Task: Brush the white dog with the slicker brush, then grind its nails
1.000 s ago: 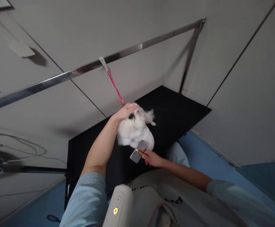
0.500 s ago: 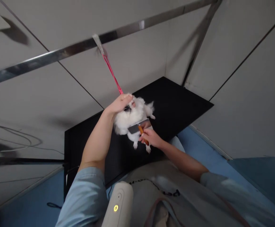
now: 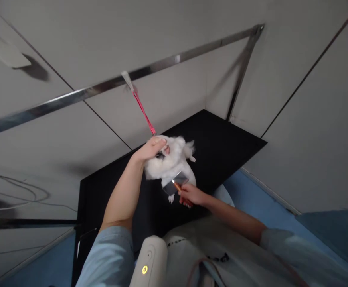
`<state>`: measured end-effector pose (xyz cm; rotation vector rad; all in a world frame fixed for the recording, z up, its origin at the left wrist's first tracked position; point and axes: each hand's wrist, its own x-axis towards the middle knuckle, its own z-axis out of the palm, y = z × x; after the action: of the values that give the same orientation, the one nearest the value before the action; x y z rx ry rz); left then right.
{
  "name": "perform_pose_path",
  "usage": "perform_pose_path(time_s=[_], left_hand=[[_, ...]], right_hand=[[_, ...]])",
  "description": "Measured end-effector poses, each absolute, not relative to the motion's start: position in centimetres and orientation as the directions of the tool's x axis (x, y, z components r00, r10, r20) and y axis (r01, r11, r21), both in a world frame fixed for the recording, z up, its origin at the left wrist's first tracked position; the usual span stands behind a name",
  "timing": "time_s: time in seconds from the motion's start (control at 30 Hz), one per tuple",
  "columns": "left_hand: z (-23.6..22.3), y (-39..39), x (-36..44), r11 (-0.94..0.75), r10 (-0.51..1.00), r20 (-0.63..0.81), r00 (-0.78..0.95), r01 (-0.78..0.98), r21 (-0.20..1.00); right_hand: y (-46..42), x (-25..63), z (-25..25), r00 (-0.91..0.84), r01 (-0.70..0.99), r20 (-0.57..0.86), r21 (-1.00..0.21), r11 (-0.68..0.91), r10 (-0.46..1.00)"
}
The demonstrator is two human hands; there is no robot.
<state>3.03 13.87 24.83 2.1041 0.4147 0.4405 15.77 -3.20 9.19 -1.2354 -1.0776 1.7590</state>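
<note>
A fluffy white dog (image 3: 174, 160) with a dark patch at its head stands on a black grooming table (image 3: 218, 147). My left hand (image 3: 154, 148) is closed on the dog's head, thumb on top and fingertips curled below. In my right hand (image 3: 192, 194) is a slicker brush (image 3: 176, 184) with an orange-brown wooden handle, gripped by the handle. The brush's wide head lies against the white fur of the dog's chest and upper front leg. A pink leash (image 3: 144, 113) runs from near the dog's neck up to a metal bar.
The metal bar (image 3: 162, 65) crosses above the table along the grey wall (image 3: 174, 95). Cables (image 3: 27, 195) hang at the left. Close to me a pale device (image 3: 150, 261) with a yellow light sticks up. Blue floor (image 3: 252, 191) shows beyond the table.
The view has tilted upward, so everything sits lower in the picture. Against the dog, the brush has slid slightly down the fur and its head has turned. My left hand keeps its hold.
</note>
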Motion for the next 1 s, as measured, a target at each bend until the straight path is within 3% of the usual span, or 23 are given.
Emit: perform_pose_path(time_s=[0.07,0.17,0.23,0.3,0.37,0.5,0.57,0.7,0.77,0.87,0.93,1.0], left_hand=[[24.8,13.7,3.0,-0.512,0.45,0.126,0.884,0.14,0.847],[24.8,13.5,2.8,-0.477,0.448,0.085,0.89,0.158,0.865],[24.8,13.5,2.5,-0.484,0.431,0.116,0.895,0.121,0.867],[24.9,13.5,2.2,-0.501,0.407,0.166,0.898,0.068,0.863],[25.0,13.6,1.9,-0.511,0.4,0.19,0.897,0.046,0.858],[25.0,13.5,1.1,-0.546,0.428,0.227,0.875,0.05,0.836],[24.8,13.3,0.8,-0.537,0.477,0.264,0.838,0.04,0.843],[23.3,11.9,0.2,-0.465,0.697,0.376,0.611,-0.015,0.885],[22.5,11.0,0.3,-0.456,0.795,0.431,0.427,-0.048,0.889],[21.4,10.1,0.7,-0.446,0.863,0.454,0.222,-0.087,0.891],[21.0,9.9,1.0,-0.416,0.885,0.432,0.176,-0.118,0.902],[20.8,10.0,1.2,-0.387,0.895,0.408,0.181,-0.141,0.911]], right_hand=[[-3.0,16.0,10.1,-0.331,-0.117,-0.3,-0.928,-0.355,0.895],[-2.4,16.2,11.6,-0.197,-0.165,-0.149,-0.969,-0.183,0.969],[-2.3,16.1,11.9,-0.187,-0.114,-0.204,-0.967,-0.227,0.961],[-2.6,15.8,12.0,-0.297,-0.032,-0.347,-0.928,-0.372,0.89],[-2.8,15.7,12.4,-0.386,0.009,-0.386,-0.91,-0.414,0.838],[-1.9,16.2,13.9,-0.236,-0.069,-0.14,-0.985,-0.161,0.962],[-1.8,16.4,13.5,-0.198,-0.052,-0.171,-0.982,-0.184,0.965],[-2.8,16.4,11.7,-0.395,0.035,-0.437,-0.886,-0.462,0.808],[-2.6,16.6,11.9,-0.418,-0.008,-0.378,-0.908,-0.419,0.826],[-1.2,17.3,12.6,-0.249,-0.091,-0.195,-0.97,-0.223,0.949],[-0.8,17.9,12.4,-0.197,-0.073,-0.208,-0.971,-0.226,0.958],[-1.3,18.4,11.7,-0.26,-0.005,-0.32,-0.943,-0.332,0.911]])
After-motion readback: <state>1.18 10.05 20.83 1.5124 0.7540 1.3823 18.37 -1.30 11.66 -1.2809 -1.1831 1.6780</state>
